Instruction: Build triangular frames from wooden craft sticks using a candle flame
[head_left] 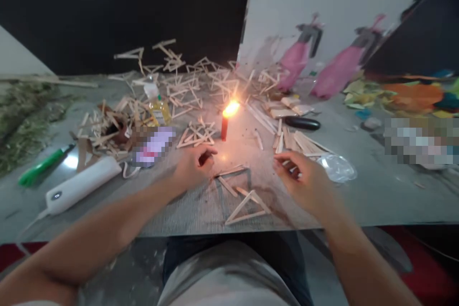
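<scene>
A lit red candle (pixel 224 127) stands upright on the table between my hands, a little beyond them. My left hand (pixel 196 165) hovers left of the candle, fingers loosely curled with a gap and nothing visible in them. To the right, my right hand (pixel 297 174) is half curled, its fingers apart and seemingly holding nothing. Several thin wooden sticks (pixel 227 185) lie in front of the candle, near my left fingertips. Closer to me is a triangle made of sticks (pixel 249 208). Beyond my right hand, a bundle of loose sticks (pixel 301 142) fans out.
Many stick triangles (pixel 186 88) are heaped at the back. On the left are a bottle of yellow liquid (pixel 160 111), a white power bank (pixel 84 185) with a cable and a green-handled tool (pixel 43 167). Clear plastic (pixel 337 168) and a black oval object (pixel 302 123) lie right.
</scene>
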A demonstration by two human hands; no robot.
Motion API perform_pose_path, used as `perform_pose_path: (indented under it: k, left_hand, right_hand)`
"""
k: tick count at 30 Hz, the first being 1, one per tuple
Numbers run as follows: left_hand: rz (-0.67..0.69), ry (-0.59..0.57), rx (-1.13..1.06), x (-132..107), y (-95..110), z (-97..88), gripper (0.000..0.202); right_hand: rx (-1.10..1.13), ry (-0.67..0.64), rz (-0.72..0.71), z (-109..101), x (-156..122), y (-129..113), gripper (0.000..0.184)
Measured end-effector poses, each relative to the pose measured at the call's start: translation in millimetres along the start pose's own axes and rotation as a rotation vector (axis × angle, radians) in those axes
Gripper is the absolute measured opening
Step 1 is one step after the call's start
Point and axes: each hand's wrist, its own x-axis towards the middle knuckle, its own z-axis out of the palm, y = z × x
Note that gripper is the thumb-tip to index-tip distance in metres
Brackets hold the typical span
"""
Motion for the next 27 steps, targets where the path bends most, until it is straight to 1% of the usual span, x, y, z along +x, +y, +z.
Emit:
perform_pose_path:
  k: [2,3,5,7,9,12,15,18,21,23,25,27]
  left_hand:
    - [-0.001,0.003,-0.004,2.3,-1.0,-0.5,0.024]
    - [-0.001,0.008,-0.003,3.2,-0.8,-0.9,0.023]
    - [-0.006,0.015,-0.005,4.6,0.5,-1.9,0.022]
    - [-0.023,0.035,-0.013,5.4,2.2,-2.6,0.022]
    - [-0.045,0.059,-0.026,5.8,2.8,-2.7,0.022]
    - [-0.074,0.076,-0.048,6.4,0.5,-2.2,0.022]
    - [-0.085,0.072,-0.069,7.9,-3.3,-2.1,0.021]
    - [-0.082,0.081,-0.085,10.1,-4.7,-3.1,0.018]
    - [-0.078,0.105,-0.096,11.7,-3.1,-5.0,0.018]
    - [-0.072,0.118,-0.104,12.0,-1.6,-6.3,0.017]
    - [-0.062,0.127,-0.11,11.6,-0.7,-6.5,0.016]
    - [-0.048,0.133,-0.112,10.4,-1.0,-4.9,0.016]
  right_hand:
    - [-0.326,-0.216,0.091,-8.4,36.1,-12.4,0.03]
    - [-0.481,-0.332,0.125,-9.3,53.6,-17.2,0.038]
    - [-0.525,-0.417,0.144,-4.2,84.0,-22.0,0.045]
    - [-0.541,-0.491,0.18,7.0,104.8,-20.3,0.042]
    - [-0.553,-0.529,0.213,18.8,114.2,-14.9,0.039]
    - [-0.552,-0.549,0.243,29.6,112.8,-7.0,0.037]
    - [-0.527,-0.536,0.261,32.3,105.7,-3.0,0.038]
    - [-0.474,-0.47,0.27,30.9,101.3,0.1,0.038]
    - [-0.391,-0.337,0.276,26.7,100.9,4.7,0.036]
    - [-0.31,-0.222,0.273,23.4,102.1,7.3,0.03]
    - [-0.2,-0.107,0.252,21.6,103.6,8.3,0.026]
    - [-0.061,-0.028,0.213,23.1,104.8,7.2,0.028]
